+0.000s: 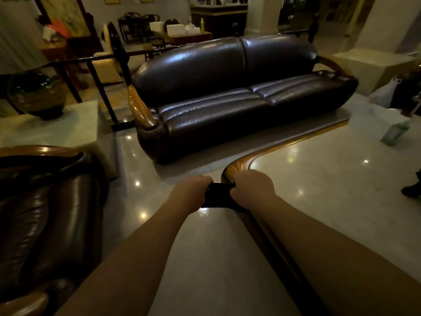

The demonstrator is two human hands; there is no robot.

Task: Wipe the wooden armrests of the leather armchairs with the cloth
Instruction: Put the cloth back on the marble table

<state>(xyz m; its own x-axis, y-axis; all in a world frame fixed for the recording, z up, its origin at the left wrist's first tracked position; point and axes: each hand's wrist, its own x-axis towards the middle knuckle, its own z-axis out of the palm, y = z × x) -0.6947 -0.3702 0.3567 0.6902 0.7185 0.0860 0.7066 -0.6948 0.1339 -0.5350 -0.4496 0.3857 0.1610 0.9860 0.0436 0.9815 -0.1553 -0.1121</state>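
Observation:
A dark cloth is stretched between my two hands over the floor in the middle of the view. My left hand grips its left end and my right hand grips its right end, both with curled fingers. A dark leather armchair stands at the left, its wooden armrest curving along the top and another wooden armrest at the bottom left corner. Ahead stands a dark leather sofa with a wooden armrest on its left end and one on its right.
A marble-topped table with a wooden rim lies right of my hands, a green bottle on its far side. A marble side table carries a round green vase. A dark railing stands behind. A white bag sits at right.

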